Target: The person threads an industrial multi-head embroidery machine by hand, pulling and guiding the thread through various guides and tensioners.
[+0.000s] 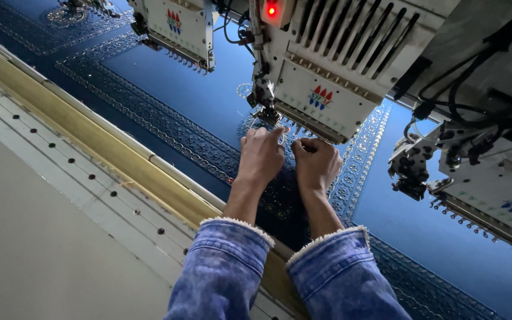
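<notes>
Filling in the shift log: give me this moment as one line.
left hand at needle row of embroidery head | right hand beside it, fingers curled | blue cloth beneath

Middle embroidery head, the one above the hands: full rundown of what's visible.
The middle embroidery head is a pale, boxy housing, metal or plastic by its look, with slanted vertical slots on its upper face and a small red and blue emblem lower down. A red lamp glows at its top left. A row of needles lines its lower edge above the blue fabric. Dark cables run beside it. The left hand and right hand reach up to the needle row; actual contact cannot be told.
</notes>
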